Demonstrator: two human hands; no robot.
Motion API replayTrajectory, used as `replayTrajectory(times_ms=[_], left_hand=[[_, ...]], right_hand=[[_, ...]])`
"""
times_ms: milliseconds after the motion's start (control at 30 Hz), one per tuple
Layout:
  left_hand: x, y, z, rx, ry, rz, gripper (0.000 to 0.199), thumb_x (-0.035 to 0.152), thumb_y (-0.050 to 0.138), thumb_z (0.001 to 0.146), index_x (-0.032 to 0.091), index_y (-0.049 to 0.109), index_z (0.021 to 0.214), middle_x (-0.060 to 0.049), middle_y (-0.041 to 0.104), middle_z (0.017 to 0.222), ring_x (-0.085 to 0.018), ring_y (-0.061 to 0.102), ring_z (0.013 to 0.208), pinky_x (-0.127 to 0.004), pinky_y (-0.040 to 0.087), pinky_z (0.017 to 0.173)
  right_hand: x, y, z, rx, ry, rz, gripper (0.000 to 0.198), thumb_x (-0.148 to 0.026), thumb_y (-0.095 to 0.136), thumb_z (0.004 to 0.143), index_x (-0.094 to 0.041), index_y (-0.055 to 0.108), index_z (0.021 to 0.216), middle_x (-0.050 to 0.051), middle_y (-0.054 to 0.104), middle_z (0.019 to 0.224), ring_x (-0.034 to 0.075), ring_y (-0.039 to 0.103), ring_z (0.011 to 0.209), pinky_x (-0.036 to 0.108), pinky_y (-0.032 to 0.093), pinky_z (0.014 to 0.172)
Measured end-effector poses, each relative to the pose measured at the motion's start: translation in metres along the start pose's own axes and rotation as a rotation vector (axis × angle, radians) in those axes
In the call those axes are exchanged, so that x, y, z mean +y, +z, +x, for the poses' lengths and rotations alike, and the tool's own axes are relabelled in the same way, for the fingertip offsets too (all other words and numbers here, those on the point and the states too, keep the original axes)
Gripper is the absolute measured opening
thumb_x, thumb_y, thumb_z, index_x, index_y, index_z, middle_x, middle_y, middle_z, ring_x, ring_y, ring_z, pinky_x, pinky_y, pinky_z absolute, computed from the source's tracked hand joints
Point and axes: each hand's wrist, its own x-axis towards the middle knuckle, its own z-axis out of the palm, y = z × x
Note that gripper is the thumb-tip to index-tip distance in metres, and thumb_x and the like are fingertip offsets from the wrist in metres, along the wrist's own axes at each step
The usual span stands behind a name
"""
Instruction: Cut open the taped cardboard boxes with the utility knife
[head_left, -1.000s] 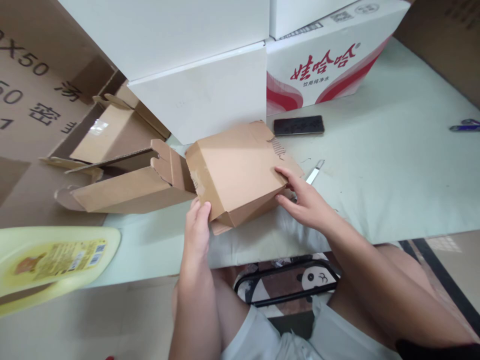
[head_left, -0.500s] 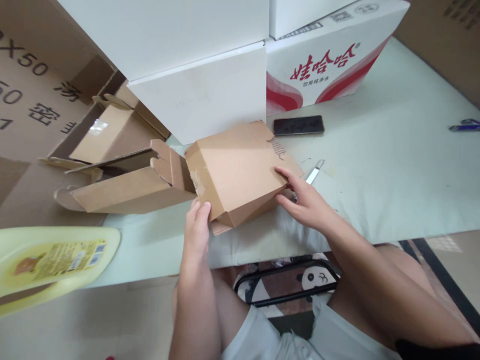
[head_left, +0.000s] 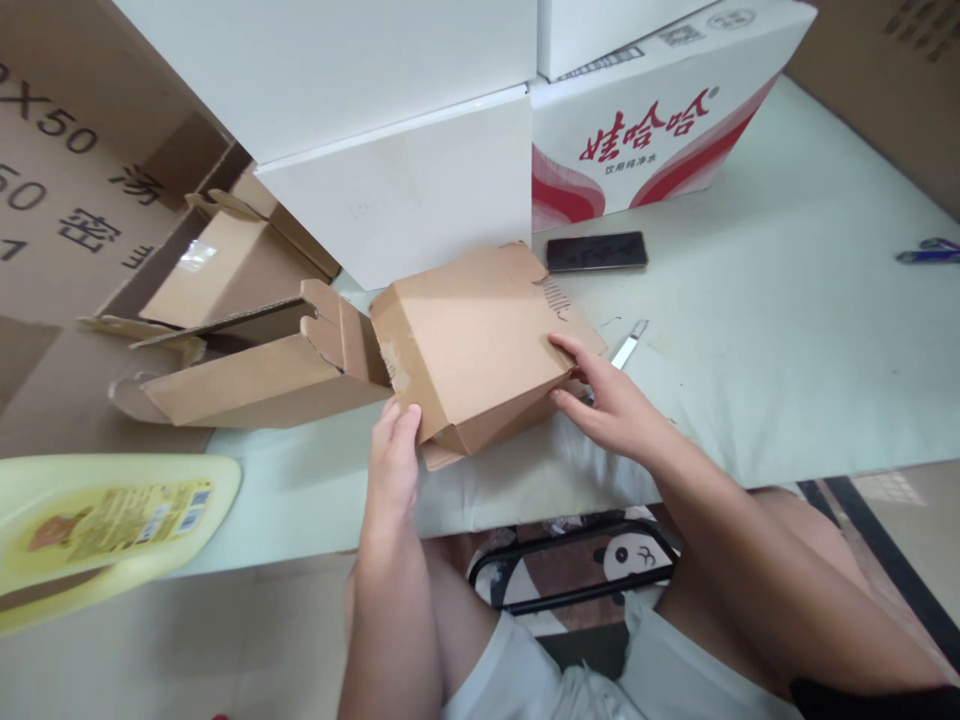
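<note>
Almost no change over the last second: hands and cardboard box keep the same pose, only the view drifting a hair. Box sits near the front edge of the cloth-covered table, left of the middle, tilted, its taped end facing left. Left hand pinches the near end of that taped side, thumb on top, other fingers partly hidden. Right hand grips the near right corner, index finger on the upper face, thumb lower on the side. Reads as a steady two-handed hold, the work paused rather than advanced. Open carton stands just left of the box; cutter knife lies just beyond the right hand; phone farther from the front edge, both undisturbed.
</note>
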Motion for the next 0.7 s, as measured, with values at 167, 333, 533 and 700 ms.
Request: replayTrajectory(times_ms=[167,333,533,700], left_hand=[[0.0022,0.0015,-0.0002,0.009,-0.013,-0.025,0.040,0.052,0.072,0.078,0.018,0.079,0.098,-0.010,0.075,0.117,-0.029,0.063,0.122,-0.037,0.044,0.108],[0.0033,0.0015,-0.0007,0.011,-0.025,-0.034,0.038,0.051,0.073,0.078,0.019,0.078,0.097,-0.009,0.076,0.114,-0.029,0.064,0.121,-0.037,0.046,0.107],[0.0037,0.0023,-0.0009,0.011,-0.041,-0.027,0.040,0.054,0.073,0.076,0.020,0.076,0.096,-0.009,0.076,0.115,-0.030,0.065,0.122,-0.039,0.047,0.107],[0.0051,0.0030,-0.0008,0.014,-0.043,-0.036,0.040,0.054,0.073,0.075,0.019,0.075,0.094,-0.009,0.076,0.114,-0.030,0.065,0.120,-0.038,0.048,0.104]], right_hand=[[0.0013,-0.0009,0.0003,-0.012,0.011,0.018,0.069,-0.037,0.057,0.090,-0.023,0.043,0.155,0.016,0.052,0.156,0.034,0.066,0.118,0.058,0.057,0.100],[0.0026,0.0003,0.0010,-0.003,0.006,0.025,0.068,-0.036,0.057,0.090,-0.023,0.044,0.155,0.016,0.053,0.155,0.034,0.067,0.117,0.057,0.057,0.101],[0.0033,0.0005,0.0018,0.002,-0.003,0.031,0.068,-0.036,0.058,0.090,-0.023,0.044,0.155,0.017,0.053,0.155,0.034,0.067,0.119,0.058,0.056,0.101],[0.0022,-0.0003,0.0017,-0.007,0.003,0.035,0.068,-0.037,0.057,0.089,-0.023,0.045,0.154,0.017,0.054,0.155,0.034,0.068,0.117,0.059,0.056,0.102]])
